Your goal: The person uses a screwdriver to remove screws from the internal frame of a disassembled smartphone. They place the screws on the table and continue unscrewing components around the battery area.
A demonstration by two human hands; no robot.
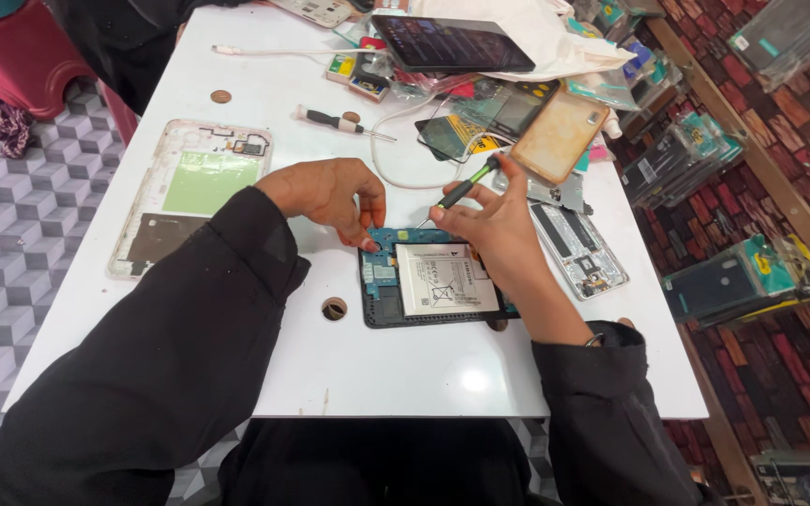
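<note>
Fingers (466,208) of the right hand (494,234) were pinched narrow round a green-handled screwdriver (466,190), its tip angled down at the top edge of the opened tablet (433,281). And there was the left hand (330,192), fingertips curled close together and pressing on the tablet's upper left corner, steadying it, holding nothing else. The tablet lay face down near the front middle of the white table (405,365), its back off, a big white battery (444,279) filling its centre and blue circuit board showing along the top.

By my judgement the work wanted the tip seated square in the screw head, light downward pressure, the left fingers keeping the frame from sliding.

Both forearms in black sleeves came in from the near edge, wrists raised, the right wrist bent over the battery, the left arm crossing in diagonally.

Left of the tablet lay the removed back cover (194,192) with a green patch; beyond the tablet sat a second screwdriver (339,121), a white cable (396,169) and a tan phone case (560,136); just right of it, a silver frame (578,248).
</note>
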